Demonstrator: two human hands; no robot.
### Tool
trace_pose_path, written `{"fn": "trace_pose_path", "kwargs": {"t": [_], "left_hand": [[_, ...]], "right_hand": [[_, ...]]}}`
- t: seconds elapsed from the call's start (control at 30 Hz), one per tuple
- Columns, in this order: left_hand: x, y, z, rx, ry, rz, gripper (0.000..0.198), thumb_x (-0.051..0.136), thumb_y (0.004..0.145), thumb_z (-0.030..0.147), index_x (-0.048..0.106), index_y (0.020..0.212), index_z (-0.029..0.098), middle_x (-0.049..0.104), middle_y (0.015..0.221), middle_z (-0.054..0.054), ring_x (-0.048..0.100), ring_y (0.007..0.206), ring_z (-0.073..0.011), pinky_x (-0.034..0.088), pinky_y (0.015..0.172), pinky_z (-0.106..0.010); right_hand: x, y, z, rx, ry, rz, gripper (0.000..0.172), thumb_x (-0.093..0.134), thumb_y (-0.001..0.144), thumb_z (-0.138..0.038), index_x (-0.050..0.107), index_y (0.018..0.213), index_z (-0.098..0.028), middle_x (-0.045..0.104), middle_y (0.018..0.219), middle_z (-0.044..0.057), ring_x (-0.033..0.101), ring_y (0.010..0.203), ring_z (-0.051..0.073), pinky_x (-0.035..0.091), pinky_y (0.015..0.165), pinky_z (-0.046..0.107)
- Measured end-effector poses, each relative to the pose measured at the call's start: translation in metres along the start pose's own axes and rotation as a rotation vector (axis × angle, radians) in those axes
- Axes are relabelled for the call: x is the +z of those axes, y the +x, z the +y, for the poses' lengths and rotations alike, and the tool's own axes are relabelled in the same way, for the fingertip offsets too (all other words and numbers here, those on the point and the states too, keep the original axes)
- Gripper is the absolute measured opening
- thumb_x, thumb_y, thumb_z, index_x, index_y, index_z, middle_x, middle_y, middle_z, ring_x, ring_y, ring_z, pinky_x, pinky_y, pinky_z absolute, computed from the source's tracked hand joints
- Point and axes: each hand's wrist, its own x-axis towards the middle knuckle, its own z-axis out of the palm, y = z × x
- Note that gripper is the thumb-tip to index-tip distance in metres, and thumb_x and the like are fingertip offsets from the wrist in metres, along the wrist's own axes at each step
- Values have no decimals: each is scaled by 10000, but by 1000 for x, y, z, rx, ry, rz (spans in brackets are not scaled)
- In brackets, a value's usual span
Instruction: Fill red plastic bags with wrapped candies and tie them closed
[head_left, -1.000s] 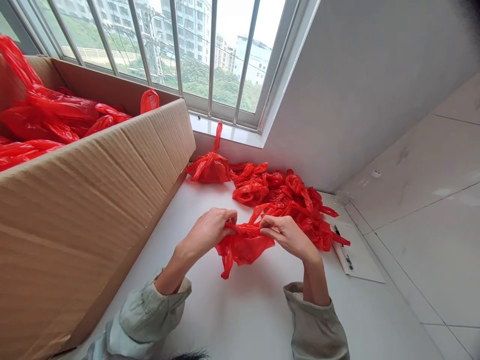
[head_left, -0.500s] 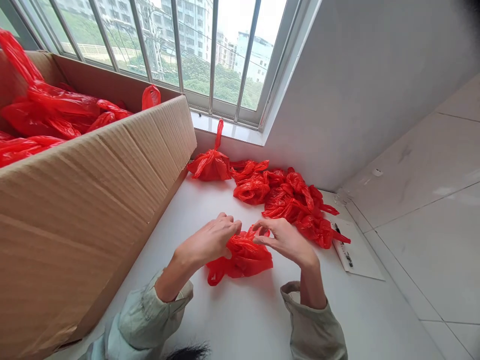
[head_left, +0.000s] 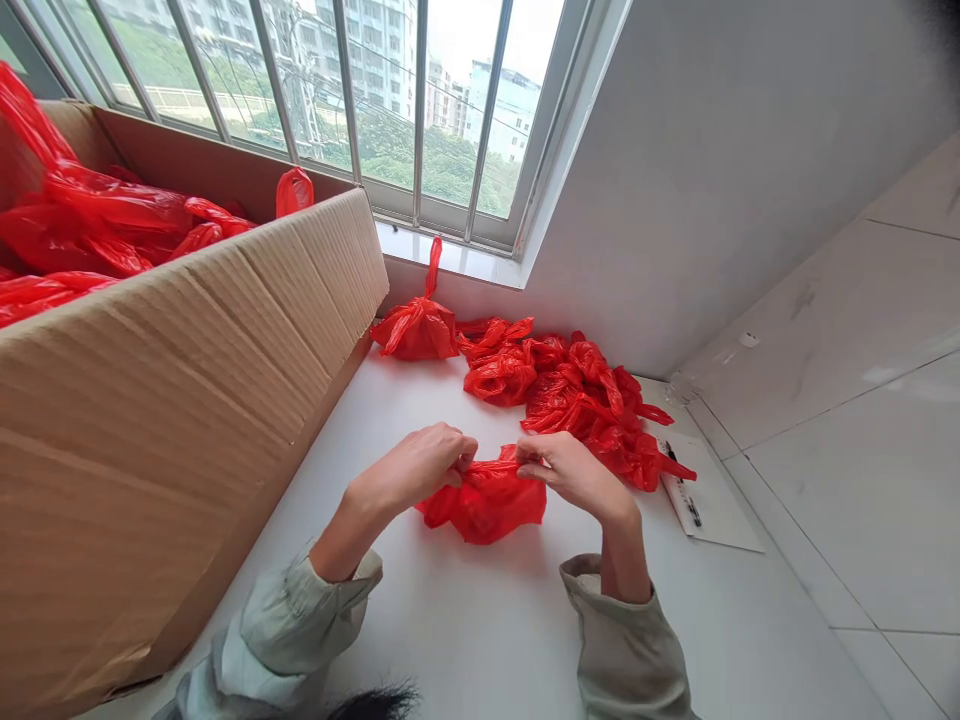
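Note:
A red plastic bag with its contents hidden sits on the white table between my hands. My left hand pinches the bag's gathered top at its left side. At the right side of the top, my right hand grips the plastic between thumb and fingers. The upper edge of the bag is stretched between the two hands. Just beyond lie several knotted red bags in a heap, and a single tied red bag stands with its handle pointing up.
On the left a large cardboard box holds more red bags. A paper pad with pens lies at the right, partly under the heap. A barred window and a grey wall rise behind.
Both hands have closed on the top of the red bag and pulled it taut sideways. Before, the fingers were looser and apart above it. The view has shifted slightly.

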Motion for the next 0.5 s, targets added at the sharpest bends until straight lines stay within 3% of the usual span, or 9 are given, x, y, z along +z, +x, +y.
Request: {"fn": "trace_pose_path", "kwargs": {"t": [0.2,0.33,0.43,0.5], "left_hand": [[-17,-24,-3,-89,12,79,225,426,746,56,289,655,209,383,632,14,361,632,-164,228,550,-299],[-17,-26,3,-128,2,42,160,454,766,64,481,811,214,510,820,-6,486,747,-172,341,625,-271],[-16,-22,16,-83,-29,-50,377,583,745,102,507,1092,227,529,1062,-37,532,961,-189,415,785,-270],[-13,-19,26,-33,-2,-82,365,626,757,142,502,1094,212,524,1062,-45,520,1004,-202,424,828,-281]], "right_hand": [[-32,-38,22,151,115,71,163,528,831,-238,519,670,-212,540,671,-21,459,628,136,336,559,252],[-31,-44,17,274,20,44,61,646,761,-299,645,790,-245,650,845,16,569,844,210,409,650,277],[-25,-38,7,184,46,10,337,705,749,-364,666,1078,-298,656,1116,35,547,1097,259,442,833,328],[-18,-30,-1,83,53,1,393,706,771,-400,649,1145,-296,636,1191,42,518,1174,263,411,928,353]]}}
